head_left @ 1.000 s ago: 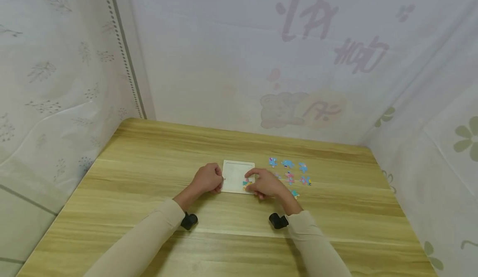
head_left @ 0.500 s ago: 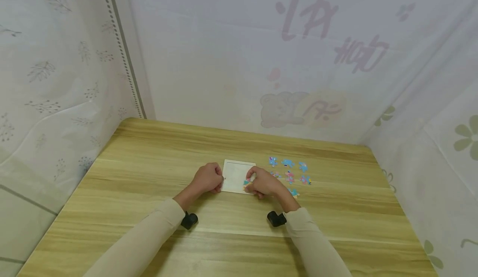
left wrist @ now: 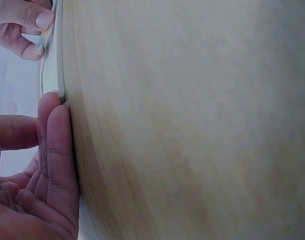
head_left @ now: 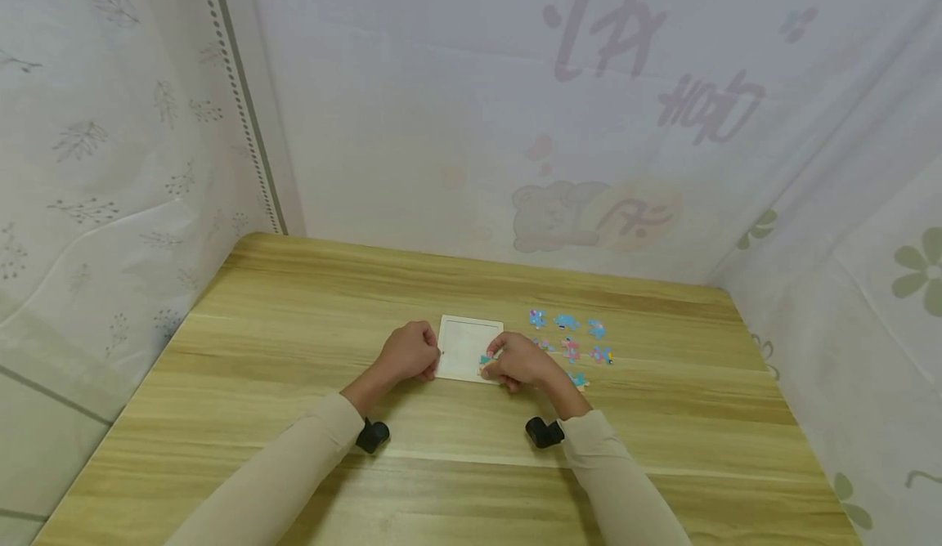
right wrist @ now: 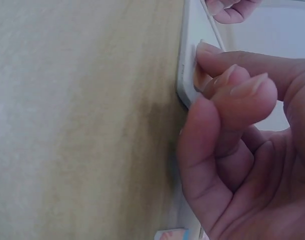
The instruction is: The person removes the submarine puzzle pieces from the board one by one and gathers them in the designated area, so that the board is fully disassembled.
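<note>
A shallow white puzzle tray (head_left: 464, 335) lies on the table in the head view. My left hand (head_left: 409, 351) holds its left edge; in the left wrist view the fingertips (left wrist: 56, 112) touch the tray's corner. My right hand (head_left: 521, 360) is over the tray's lower right corner, thumb and index finger pinching a teal and orange jigsaw piece (head_left: 486, 360) there. Fingers partly cover that piece, so how well it sits in the corner cannot be told. In the right wrist view the other fingers (right wrist: 200, 135) curl beside the tray's rim.
Several loose blue and pink jigsaw pieces (head_left: 571, 350) lie in rows right of the tray, with a teal piece (head_left: 580, 381) below them, partly behind the right wrist. Black wrist cameras (head_left: 545, 432) hang under both sleeves. Patterned white sheets (head_left: 412, 121) enclose the wooden table (head_left: 309, 284).
The right thumb and index finger have drawn closer together over the piece at the tray's corner, and the right wrist has shifted slightly left. My left hand has stayed at the tray's edge.
</note>
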The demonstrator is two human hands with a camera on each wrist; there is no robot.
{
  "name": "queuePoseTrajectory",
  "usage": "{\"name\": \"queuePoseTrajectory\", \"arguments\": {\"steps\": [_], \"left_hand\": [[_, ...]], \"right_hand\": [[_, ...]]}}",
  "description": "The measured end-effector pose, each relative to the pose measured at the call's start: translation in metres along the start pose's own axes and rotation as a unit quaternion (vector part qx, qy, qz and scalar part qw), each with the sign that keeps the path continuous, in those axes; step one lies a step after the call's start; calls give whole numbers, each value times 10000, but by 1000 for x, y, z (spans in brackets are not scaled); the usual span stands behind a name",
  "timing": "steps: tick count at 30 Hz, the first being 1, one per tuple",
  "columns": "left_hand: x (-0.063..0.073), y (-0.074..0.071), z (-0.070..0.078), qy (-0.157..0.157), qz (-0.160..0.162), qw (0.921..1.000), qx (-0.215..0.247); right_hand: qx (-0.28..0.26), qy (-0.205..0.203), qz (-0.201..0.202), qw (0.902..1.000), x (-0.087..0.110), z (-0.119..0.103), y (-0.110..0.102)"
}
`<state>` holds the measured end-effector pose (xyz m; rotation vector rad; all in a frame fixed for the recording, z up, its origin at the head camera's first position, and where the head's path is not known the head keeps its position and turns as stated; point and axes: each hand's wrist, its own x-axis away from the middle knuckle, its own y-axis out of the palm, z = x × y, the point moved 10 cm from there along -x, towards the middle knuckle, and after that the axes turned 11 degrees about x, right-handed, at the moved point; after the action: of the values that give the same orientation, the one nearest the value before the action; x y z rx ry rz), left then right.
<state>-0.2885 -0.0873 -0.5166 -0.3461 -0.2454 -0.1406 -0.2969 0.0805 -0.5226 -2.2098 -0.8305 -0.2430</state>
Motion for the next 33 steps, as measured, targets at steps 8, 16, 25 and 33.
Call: {"name": "queuePoseTrajectory", "arguments": {"steps": [8,16,25,33], "left_hand": [[1,-1,1,18,33,10000,5],[-1,0,0,51,19,10000,54],[2,-1,3,119,-17,9999,59],[2,-2,3,34,21,10000,2]], "right_hand": [[-567,-92,-131,9983,3,-4,-2],[-356,-69,-267,9990,5,2,0],[-866,24,-150,9961,22,26,-26],[-942,162,85,9954,53,66,-52]]}}
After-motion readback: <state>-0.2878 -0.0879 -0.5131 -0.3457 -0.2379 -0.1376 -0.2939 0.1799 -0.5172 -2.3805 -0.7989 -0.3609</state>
